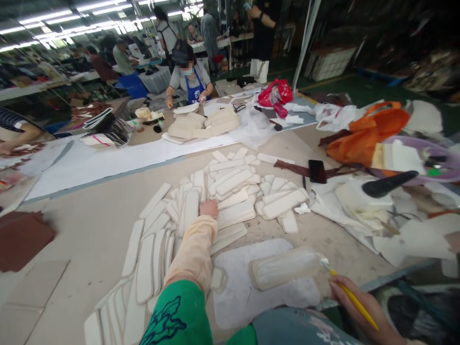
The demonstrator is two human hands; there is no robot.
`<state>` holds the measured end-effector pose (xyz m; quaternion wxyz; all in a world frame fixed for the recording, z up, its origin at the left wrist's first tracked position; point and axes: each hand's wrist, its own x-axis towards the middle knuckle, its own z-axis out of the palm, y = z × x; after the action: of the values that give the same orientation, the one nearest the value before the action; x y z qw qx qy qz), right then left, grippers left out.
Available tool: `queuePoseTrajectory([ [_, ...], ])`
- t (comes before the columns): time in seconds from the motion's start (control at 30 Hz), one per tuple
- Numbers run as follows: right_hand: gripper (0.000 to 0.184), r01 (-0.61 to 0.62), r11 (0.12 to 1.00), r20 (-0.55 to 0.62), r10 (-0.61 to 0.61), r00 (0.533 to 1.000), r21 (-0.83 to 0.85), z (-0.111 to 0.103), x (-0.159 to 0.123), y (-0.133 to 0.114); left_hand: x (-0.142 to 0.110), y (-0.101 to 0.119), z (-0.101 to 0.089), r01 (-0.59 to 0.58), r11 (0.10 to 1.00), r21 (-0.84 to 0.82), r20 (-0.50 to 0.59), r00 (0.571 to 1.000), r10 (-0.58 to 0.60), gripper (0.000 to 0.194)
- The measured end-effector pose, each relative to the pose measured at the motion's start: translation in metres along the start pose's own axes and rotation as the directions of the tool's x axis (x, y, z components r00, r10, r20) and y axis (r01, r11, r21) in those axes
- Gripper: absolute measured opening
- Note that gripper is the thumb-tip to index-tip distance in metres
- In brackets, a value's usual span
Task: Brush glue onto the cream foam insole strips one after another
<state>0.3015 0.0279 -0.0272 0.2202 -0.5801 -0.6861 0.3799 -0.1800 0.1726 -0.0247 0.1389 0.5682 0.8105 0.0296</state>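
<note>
My left hand [209, 209] reaches forward into a spread of off-white, round-ended strips [235, 182]. Its fingers are curled down among the strips, and whatever lies under them is hidden. At the lower right, my right hand [359, 306] is closed around a yellow-handled brush [354, 299] with white paste on its tip. The brush tip is at the right end of a long rounded piece [283, 268] that looks wet and streaked. That piece rests on a whitish sheet [233, 306] in front of me. More strips stand in leaning stacks [145, 268] left of my forearm.
A phone [316, 171], an orange bag [370, 132] and a black-handled tool [390, 184] lie on the right among scraps. Brown pieces [25, 239] are at the left. Across the table a person in a blue apron [194, 86] works behind stacked pale pieces [201, 124].
</note>
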Motion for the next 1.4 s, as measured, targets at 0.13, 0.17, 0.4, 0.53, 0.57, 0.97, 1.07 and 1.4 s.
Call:
queuePoseTrajectory([
  [0.13, 0.029, -0.019, 0.998, -0.068, 0.023, 0.997, 0.056, -0.008, 0.014, -0.017, -0.026, 0.006, -0.022, -0.154, 0.987, -0.044, -0.051, 0.987, 0.151, 0.021],
  [0.17, 0.028, -0.027, 0.996, -0.102, 0.035, 0.994, 0.083, -0.01, 0.019, -0.022, -0.036, 0.01, -0.027, -0.219, 0.971, -0.099, -0.085, 0.974, 0.21, 0.022],
  [0.4, 0.029, -0.012, 0.843, -0.166, 0.12, 0.979, 0.538, -0.014, 0.043, -0.035, -0.149, 0.073, -0.017, -0.392, 0.639, -0.662, -0.143, 0.903, 0.405, 0.019],
  [0.53, 0.031, -0.075, 0.796, -0.073, 0.149, 0.986, 0.601, -0.011, 0.034, -0.026, -0.198, 0.113, 0.02, -0.255, 0.571, -0.781, 0.032, 0.895, 0.445, 0.019],
  [0.57, 0.031, -0.081, 0.806, -0.074, 0.153, 0.985, 0.586, -0.011, 0.031, -0.023, -0.206, 0.119, 0.029, -0.209, 0.561, -0.801, 0.065, 0.901, 0.428, 0.018],
  [0.97, 0.028, -0.132, 0.882, 0.037, 0.129, 0.991, 0.453, -0.013, 0.004, 0.013, -0.257, 0.121, 0.067, 0.332, 0.321, -0.887, 0.411, 0.885, 0.218, 0.036],
  [1.07, 0.026, -0.091, 0.915, 0.025, 0.089, 0.996, 0.393, -0.014, 0.005, 0.019, -0.277, 0.11, 0.073, 0.513, 0.133, -0.848, 0.53, 0.827, 0.19, 0.048],
  [1.4, 0.021, 0.091, 0.988, 0.051, -0.098, 0.994, 0.124, -0.012, 0.054, 0.033, -0.26, 0.112, 0.101, 0.511, 0.308, -0.802, 0.431, 0.853, -0.293, 0.032],
])
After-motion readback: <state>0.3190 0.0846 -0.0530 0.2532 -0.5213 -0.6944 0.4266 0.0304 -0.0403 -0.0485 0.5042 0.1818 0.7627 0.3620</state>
